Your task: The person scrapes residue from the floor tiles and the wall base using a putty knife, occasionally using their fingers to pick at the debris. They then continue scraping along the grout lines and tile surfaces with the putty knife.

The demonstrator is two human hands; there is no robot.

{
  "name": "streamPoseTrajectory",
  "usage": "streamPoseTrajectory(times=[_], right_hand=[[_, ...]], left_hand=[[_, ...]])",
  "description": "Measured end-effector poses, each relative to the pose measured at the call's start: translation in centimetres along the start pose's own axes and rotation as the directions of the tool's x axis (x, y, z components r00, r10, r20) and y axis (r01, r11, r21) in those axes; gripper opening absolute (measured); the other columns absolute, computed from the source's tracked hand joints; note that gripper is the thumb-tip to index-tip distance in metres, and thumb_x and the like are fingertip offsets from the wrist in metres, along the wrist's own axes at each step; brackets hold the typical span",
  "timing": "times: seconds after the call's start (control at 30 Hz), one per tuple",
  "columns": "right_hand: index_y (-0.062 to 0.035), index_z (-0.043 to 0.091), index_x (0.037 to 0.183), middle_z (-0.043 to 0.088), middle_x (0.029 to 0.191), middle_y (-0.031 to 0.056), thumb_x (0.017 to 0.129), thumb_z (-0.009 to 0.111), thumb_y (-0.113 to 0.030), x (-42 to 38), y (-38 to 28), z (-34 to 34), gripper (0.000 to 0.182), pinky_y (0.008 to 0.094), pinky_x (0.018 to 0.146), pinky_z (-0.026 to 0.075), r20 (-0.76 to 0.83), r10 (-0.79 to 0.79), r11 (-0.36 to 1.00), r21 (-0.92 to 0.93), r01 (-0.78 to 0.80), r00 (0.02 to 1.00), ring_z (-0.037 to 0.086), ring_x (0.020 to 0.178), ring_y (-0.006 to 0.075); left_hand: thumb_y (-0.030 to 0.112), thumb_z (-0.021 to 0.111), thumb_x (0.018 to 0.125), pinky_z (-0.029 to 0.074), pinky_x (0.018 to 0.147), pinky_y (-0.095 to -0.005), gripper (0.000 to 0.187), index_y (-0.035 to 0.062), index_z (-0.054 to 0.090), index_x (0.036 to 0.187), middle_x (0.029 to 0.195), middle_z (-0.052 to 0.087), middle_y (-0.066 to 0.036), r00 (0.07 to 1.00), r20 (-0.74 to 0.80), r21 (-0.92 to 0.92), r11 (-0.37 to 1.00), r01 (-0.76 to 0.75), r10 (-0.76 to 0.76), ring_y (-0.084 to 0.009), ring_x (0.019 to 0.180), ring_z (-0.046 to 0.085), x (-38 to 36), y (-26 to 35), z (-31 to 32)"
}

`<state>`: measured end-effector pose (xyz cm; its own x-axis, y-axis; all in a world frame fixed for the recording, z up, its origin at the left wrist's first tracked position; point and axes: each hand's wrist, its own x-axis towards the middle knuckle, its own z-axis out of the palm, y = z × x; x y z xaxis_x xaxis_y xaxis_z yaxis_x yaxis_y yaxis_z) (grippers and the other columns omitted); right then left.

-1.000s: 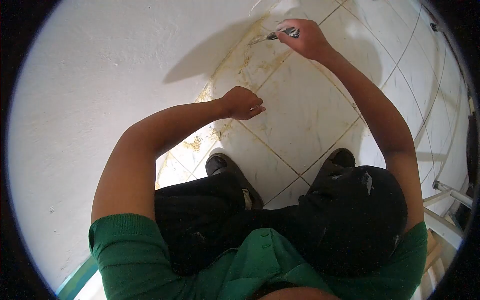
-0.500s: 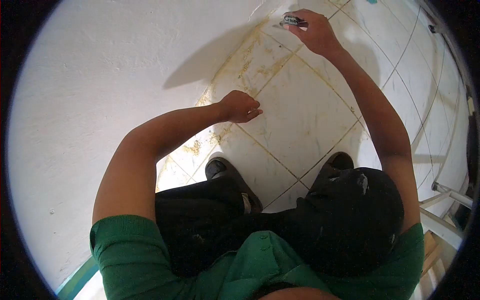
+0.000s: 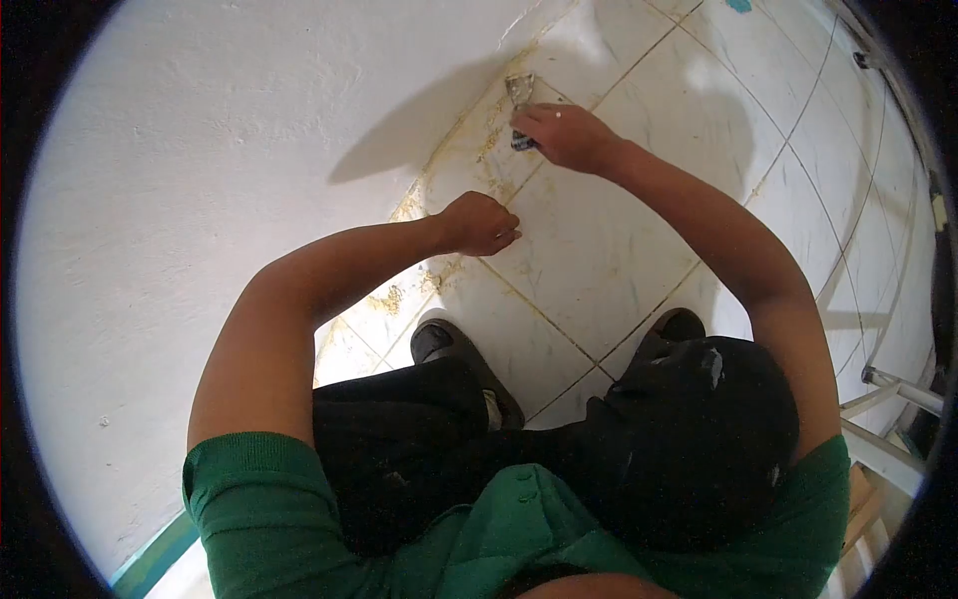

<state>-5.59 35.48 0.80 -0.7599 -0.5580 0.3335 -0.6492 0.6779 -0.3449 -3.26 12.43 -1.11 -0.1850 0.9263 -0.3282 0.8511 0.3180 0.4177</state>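
My right hand is closed around the dark handle of a putty knife. Its blade points away from me, over the tiled floor close to the foot of the white wall. Nearer to me, my left hand is held in a loose fist above the tiles, and no object shows in it. Yellowish residue marks the floor along the wall and some grout lines beside both hands.
The white wall rises on the left. My two dark shoes stand on the white floor tiles. A white metal frame, like a ladder's legs, is at the right. A small teal patch lies at the top.
My right hand has swung left and towards me with the putty knife, whose blade now shows. My left hand has shifted only slightly towards me, still closed.
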Motion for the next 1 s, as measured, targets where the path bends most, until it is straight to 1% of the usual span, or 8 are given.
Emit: streamPoseTrajectory(times=[0.1, 0.2, 0.3, 0.4, 0.6, 0.8, 0.9, 1.0], right_hand=[[-0.0034, 0.052, 0.1, 0.06, 0.094, 0.0115, 0.076, 0.056, -0.004, -0.4, -1.3, -0.7, 0.024, 0.0374, 0.069, 0.051, -0.017, -0.026, 1.0, -0.004, 0.026, 1.0, 0.06, 0.086, 0.0278], [-0.0028, 0.052, 0.101, 0.06, 0.096, 0.0114, 0.077, 0.056, -0.004, 0.3, -1.4, -2.3, 0.025, 0.0365, 0.071, 0.051, 0.08, 0.088, 0.995, -0.046, -0.084, 0.993, 0.061, 0.087, 0.0279], [-0.0013, 0.052, 0.101, 0.06, 0.094, 0.0121, 0.077, 0.057, -0.006, 1.1, -0.3, -1.9, 0.025, 0.0363, 0.071, 0.051, -0.176, -0.001, 0.998, -0.054, -0.009, 0.984, 0.061, 0.086, 0.0285], [-0.0012, 0.049, 0.102, 0.06, 0.087, 0.0149, 0.079, 0.05, -0.006, 1.5, 1.0, -0.8, 0.023, 0.0368, 0.067, 0.053, -0.177, -0.024, 0.994, -0.111, 0.004, 0.984, 0.062, 0.083, 0.0294], [-0.0002, 0.048, 0.105, 0.06, 0.089, 0.0131, 0.077, 0.057, -0.005, 0.2, -0.1, -0.6, 0.03, 0.0363, 0.067, 0.051, -0.019, 0.096, 0.993, -0.065, -0.097, 0.995, 0.061, 0.083, 0.029], [-0.0001, 0.05, 0.1, 0.061, 0.09, 0.0125, 0.077, 0.058, -0.005, -0.2, -2.0, -1.4, 0.025, 0.0376, 0.066, 0.051, -0.073, 0.06, 0.998, 0.037, -0.058, 0.996, 0.061, 0.079, 0.0297], [0.0, 0.052, 0.101, 0.061, 0.092, 0.0135, 0.076, 0.058, -0.004, 0.5, -2.2, -3.4, 0.025, 0.0375, 0.069, 0.051, -0.034, 0.135, 0.985, 0.111, -0.13, 0.99, 0.061, 0.082, 0.0302], [0.0001, 0.052, 0.103, 0.061, 0.095, 0.0148, 0.076, 0.059, -0.004, 1.3, 0.0, -2.8, 0.028, 0.0375, 0.072, 0.051, -0.21, 0.022, 1.0, -0.006, -0.024, 0.978, 0.061, 0.086, 0.0303]], left_hand=[[0.028, 0.051, 0.086, 0.045, 0.057, -0.0436, 0.026, 0.0089, 0.053, 0.068, 0.058, 0.053, -0.012, 1.0, 0.021, 0.028, 1.0, 0.011, -0.012, -0.0324, 0.059, 0.056, -0.1, 0.4, -0.2], [0.028, 0.051, 0.086, 0.045, 0.057, -0.0434, 0.026, 0.0091, 0.053, 0.068, 0.059, 0.054, -0.012, 0.999, 0.037, 0.025, 1.0, 0.012, -0.013, -0.0321, 0.059, 0.056, 0.0, 0.2, -0.2], [0.028, 0.051, 0.086, 0.045, 0.057, -0.0436, 0.026, 0.0092, 0.053, 0.069, 0.06, 0.055, -0.012, 0.998, 0.059, 0.028, 0.999, 0.027, -0.028, -0.0323, 0.06, 0.056, 0.2, 0.1, -0.1], [0.028, 0.051, 0.086, 0.046, 0.058, -0.0439, 0.025, 0.0092, 0.054, 0.069, 0.06, 0.055, -0.012, 0.998, 0.062, 0.03, 0.999, 0.031, -0.033, -0.0327, 0.06, 0.056, 0.3, 0.3, -0.1], [0.028, 0.05, 0.086, 0.046, 0.058, -0.0449, 0.026, 0.0084, 0.054, 0.07, 0.061, 0.055, -0.013, 0.996, 0.077, 0.009, 0.999, 0.041, -0.042, -0.0336, 0.062, 0.057, 0.1, 0.2, 0.0], [0.029, 0.049, 0.086, 0.046, 0.059, -0.0453, 0.025, 0.0073, 0.055, 0.074, 0.062, 0.055, -0.015, 0.994, 0.097, 0.056, 0.998, 0.04, -0.046, -0.0345, 0.062, 0.057, 0.1, 0.1, -0.3], [0.029, 0.049, 0.085, 0.046, 0.059, -0.0453, 0.026, 0.0067, 0.055, 0.074, 0.063, 0.055, -0.015, 0.996, 0.085, 0.058, 0.998, 0.03, -0.035, -0.0351, 0.063, 0.057, 0.3, 0.1, 0.0], [0.029, 0.05, 0.085, 0.047, 0.06, -0.0454, 0.026, 0.0065, 0.055, 0.074, 0.063, 0.055, -0.016, 0.993, 0.104, 0.055, 0.997, 0.049, -0.054, -0.0355, 0.063, 0.057, 0.2, 0.0, 0.2]])
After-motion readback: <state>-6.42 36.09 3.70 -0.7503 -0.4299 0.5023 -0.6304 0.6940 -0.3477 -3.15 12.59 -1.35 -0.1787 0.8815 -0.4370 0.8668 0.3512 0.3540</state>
